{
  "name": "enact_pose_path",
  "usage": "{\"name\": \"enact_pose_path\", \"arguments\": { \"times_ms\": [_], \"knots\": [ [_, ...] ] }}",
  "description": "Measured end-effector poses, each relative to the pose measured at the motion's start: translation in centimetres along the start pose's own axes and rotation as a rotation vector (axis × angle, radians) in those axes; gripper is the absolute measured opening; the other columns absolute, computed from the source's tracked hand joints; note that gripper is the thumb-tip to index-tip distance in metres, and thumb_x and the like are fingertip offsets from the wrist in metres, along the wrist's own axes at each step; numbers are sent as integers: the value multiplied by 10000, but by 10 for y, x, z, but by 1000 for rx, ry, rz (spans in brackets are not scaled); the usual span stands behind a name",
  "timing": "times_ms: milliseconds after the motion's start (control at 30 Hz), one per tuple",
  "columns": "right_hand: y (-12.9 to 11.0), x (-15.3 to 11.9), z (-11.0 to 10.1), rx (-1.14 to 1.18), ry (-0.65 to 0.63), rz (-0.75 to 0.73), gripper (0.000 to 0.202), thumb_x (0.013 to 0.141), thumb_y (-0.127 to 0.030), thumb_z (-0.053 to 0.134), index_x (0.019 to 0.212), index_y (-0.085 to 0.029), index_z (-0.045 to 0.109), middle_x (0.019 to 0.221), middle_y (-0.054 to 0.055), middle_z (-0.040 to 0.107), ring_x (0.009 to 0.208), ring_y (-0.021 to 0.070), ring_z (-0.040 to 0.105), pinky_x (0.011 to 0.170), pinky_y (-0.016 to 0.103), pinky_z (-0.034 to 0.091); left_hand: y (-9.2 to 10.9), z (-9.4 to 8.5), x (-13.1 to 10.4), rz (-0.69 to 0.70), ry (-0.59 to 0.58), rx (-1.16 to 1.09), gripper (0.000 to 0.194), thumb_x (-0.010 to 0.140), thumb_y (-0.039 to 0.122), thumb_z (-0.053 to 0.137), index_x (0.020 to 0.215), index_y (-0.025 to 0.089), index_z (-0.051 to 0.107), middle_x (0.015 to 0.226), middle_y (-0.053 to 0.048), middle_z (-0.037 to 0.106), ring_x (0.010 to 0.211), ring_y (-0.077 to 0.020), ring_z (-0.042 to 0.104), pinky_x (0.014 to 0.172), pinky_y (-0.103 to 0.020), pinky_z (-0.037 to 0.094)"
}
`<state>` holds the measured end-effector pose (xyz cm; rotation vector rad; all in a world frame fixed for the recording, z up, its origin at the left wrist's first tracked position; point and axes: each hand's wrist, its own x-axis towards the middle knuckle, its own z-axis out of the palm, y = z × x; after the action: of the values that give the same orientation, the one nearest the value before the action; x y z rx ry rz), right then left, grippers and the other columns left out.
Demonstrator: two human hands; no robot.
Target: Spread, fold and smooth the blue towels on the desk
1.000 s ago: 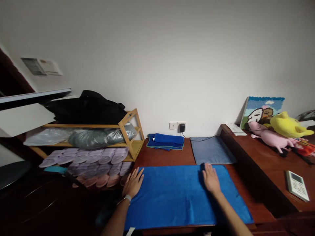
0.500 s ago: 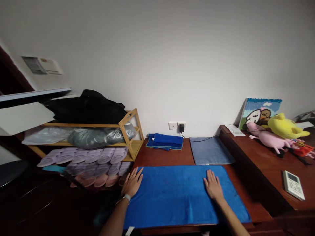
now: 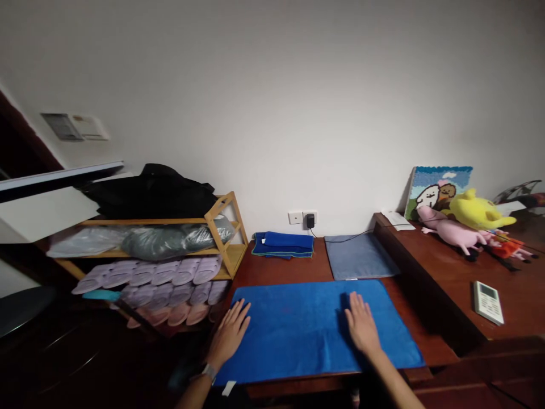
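While two hands are reaching over it, a blue cloth [image 3: 298, 329] is lying spread on the table [image 3: 293, 270]

As both forearms are entering from the bottom of the view, the left hand [image 3: 232, 332] is spanning the cloth's left edge, its fingers straight, slightly parted and gripping nothing. A wristband [image 3: 209, 372] is circling that arm. Palm down, the right hand [image 3: 361, 324] is occupying the cloth's right part, with its fingers also extended and free. Whether either palm is pressing the fabric, I cannot tell. Shallow creases are running through the near half of the cloth, and a white tag [image 3: 229, 388] is hanging at its near left corner.

Behind it, a folded dark-blue cloth [image 3: 285, 244] is lying by the wall, left of a grey-blue cloth [image 3: 361, 258]. Between them and higher up, a black plug [image 3: 310, 221] is sitting in a wall socket. To the right, a white keypad device [image 3: 488, 301] and plush toys [image 3: 451, 232] are resting on a higher brown surface [image 3: 443, 272]. To the left, a wooden rack [image 3: 236, 258] is holding rows of slippers [image 3: 179, 271].
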<state>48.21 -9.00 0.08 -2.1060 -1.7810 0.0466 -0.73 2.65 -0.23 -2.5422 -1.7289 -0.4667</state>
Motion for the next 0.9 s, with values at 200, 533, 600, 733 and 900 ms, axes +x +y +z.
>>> {"name": "enact_pose_path", "arguments": {
  "times_ms": [200, 533, 600, 733, 900],
  "knots": [
    [-146, -23, 39, 127, -178, -240, 675, 1076, -532, 178, 1643, -173, 247, 1699, 59, 239, 1587, 237, 215, 1301, 457, 185, 25, -5, -47, -31, -112, 45, 571, 1060, 557, 332, 1601, 373, 355, 1703, 3, 318, 1565, -233, 305, 1274, -490, 279],
    [-54, -37, 20, 9, -237, -24, 742, 1029, -557, 205, 1638, -143, 293, 1700, 73, 240, 1594, 262, 178, 1305, 486, 126, 27, -9, -46, -46, -119, 51, 585, 1053, 574, 342, 1604, 377, 337, 1704, 4, 299, 1571, -238, 289, 1279, -486, 261],
    [-3, -39, 8, -53, -211, 82, 766, 999, -552, 199, 1635, -140, 311, 1694, 71, 274, 1587, 274, 206, 1302, 500, 146, 25, -8, -46, -44, -124, 51, 583, 1050, 570, 348, 1601, 378, 346, 1702, 6, 302, 1570, -241, 290, 1278, -490, 259],
    [97, -45, -11, -167, -151, 285, 846, 925, -543, 150, 1620, -102, 346, 1690, 88, 300, 1578, 300, 231, 1287, 502, 203, 24, -7, -44, -49, -146, 61, 588, 1050, 578, 330, 1604, 382, 334, 1707, 15, 285, 1573, -229, 279, 1282, -477, 248],
    [159, -53, -21, -115, -23, 373, 840, 870, -629, 139, 1601, -317, 411, 1598, 28, 488, 1540, 338, 331, 1253, 536, 259, 24, -8, -43, -55, -159, 72, 609, 1046, 588, 321, 1613, 364, 314, 1715, 10, 252, 1581, -223, 252, 1286, -473, 238]
  ]
}}
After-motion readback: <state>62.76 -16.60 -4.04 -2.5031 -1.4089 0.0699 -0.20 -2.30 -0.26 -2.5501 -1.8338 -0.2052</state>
